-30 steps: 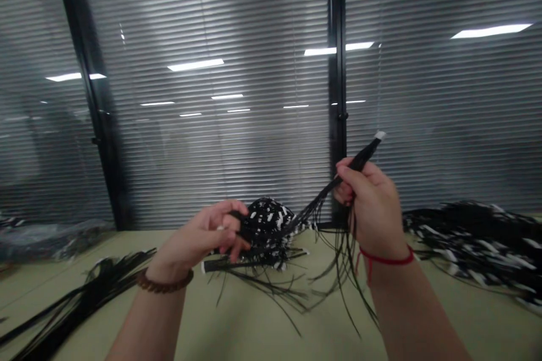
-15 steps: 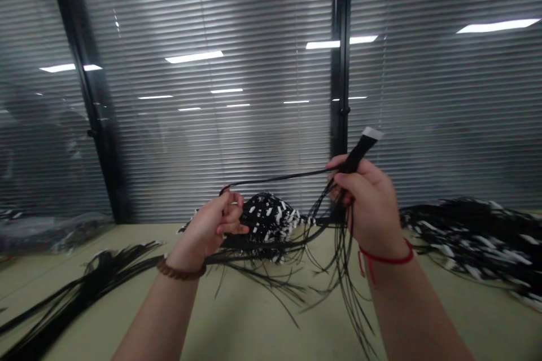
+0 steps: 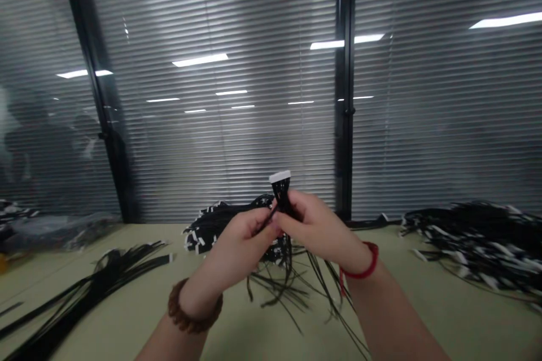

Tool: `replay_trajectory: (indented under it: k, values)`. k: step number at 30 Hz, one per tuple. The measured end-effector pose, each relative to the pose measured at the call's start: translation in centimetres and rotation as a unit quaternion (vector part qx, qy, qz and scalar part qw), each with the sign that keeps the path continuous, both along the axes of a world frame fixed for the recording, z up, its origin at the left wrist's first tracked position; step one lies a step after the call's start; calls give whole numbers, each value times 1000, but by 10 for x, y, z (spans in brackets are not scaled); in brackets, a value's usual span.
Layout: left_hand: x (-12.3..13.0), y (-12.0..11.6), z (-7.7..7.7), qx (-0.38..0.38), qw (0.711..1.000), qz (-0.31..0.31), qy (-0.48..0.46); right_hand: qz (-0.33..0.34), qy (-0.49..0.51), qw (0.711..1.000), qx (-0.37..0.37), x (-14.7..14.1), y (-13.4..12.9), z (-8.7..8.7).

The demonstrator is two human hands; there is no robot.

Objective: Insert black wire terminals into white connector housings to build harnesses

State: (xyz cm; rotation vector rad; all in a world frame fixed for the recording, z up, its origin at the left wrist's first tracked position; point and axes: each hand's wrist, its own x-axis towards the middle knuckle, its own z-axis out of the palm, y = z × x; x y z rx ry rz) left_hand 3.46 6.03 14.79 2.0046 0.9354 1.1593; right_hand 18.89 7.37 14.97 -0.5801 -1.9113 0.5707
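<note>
A black wire harness with a white connector at its top end stands upright between my hands. My right hand is closed around the wires just below the connector. Close against it, my left hand pinches wires of the same harness, its thumb touching the right fingers. Loose wire ends hang below the hands over the table. Directly behind lies a pile of black harnesses with white connectors, partly hidden by my hands.
Another harness pile lies on the table at the right. Long black wires stretch across the left side, near a clear plastic bag. Behind the table rises a glass partition with blinds.
My right hand has come left and down with the harness, turning the connector upright. My left hand, earlier apart and drawing a strand out leftward, has moved right to meet it.
</note>
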Motion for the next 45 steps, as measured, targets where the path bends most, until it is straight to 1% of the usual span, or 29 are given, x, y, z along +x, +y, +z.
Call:
replay_trajectory:
  k: [4,6,8,14,19,24,28,32,34,37,41,43,45]
  values:
    - [-3,-7,10,18,995,25,-93,77,-5,996,-43,-4,-3,2]
    - [-4,-6,12,26,993,24,-115,110,-5,992,-66,-2,-6,4]
    - [-4,-5,12,38,992,18,-117,129,-1,988,-81,0,-8,5]
    - [-7,-1,5,75,994,-3,-84,145,2,984,-105,4,-11,5]
    - [-11,2,3,72,995,-4,-72,159,-7,980,-117,4,-12,5]
    - [-9,-4,8,53,995,-25,-78,167,-11,979,-114,3,-11,5]
    - [-7,-9,10,32,994,-60,-90,158,-3,981,-114,4,-11,6]
    - [-9,-9,8,-3,990,-84,-109,137,19,985,-105,7,-9,7]
    - [-10,-8,6,-24,988,-91,-120,120,27,988,-98,9,-7,7]
    - [-11,-7,6,-50,985,-97,-135,70,43,994,-67,12,-5,8]
    - [-8,-9,7,-61,984,-81,-150,10,33,999,-22,12,-7,8]
    - [-6,-9,7,-54,984,-58,-157,-12,15,1000,-4,11,-8,8]
    - [-5,-8,7,-31,984,-27,-174,-37,-4,999,17,9,-9,8]
